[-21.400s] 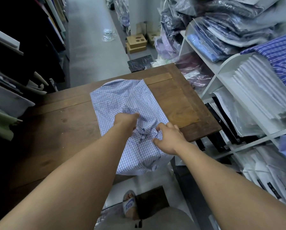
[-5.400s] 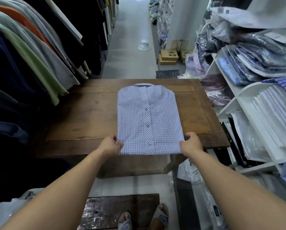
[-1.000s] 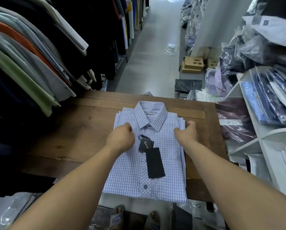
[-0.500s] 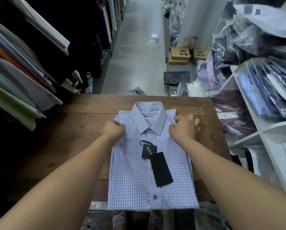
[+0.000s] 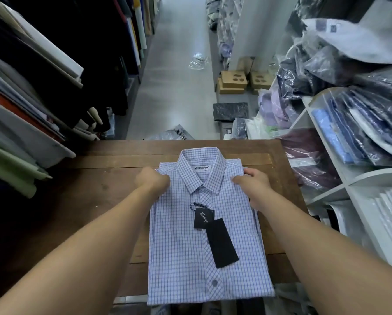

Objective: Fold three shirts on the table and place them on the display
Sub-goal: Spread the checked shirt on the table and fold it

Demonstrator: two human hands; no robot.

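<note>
A: So, where's the shirt (image 5: pixel 204 237)?
B: Folded, front up, flat on the tabletop (image 5: pixel 95 201). Collar points away, near hem overhangs the near edge. Two black tags (image 5: pixel 215 235) lie on the placket.
A: Hands?
B: Left hand (image 5: pixel 153 179) fisted on the left shoulder fold, grip closed on fabric. Right hand (image 5: pixel 253 180) on the right shoulder, fingers curled over the edge, pinching the shirt.
A: Display?
B: White shelf (image 5: pixel 358 178) right of the tabletop, bagged shirts stacked on it.
</note>
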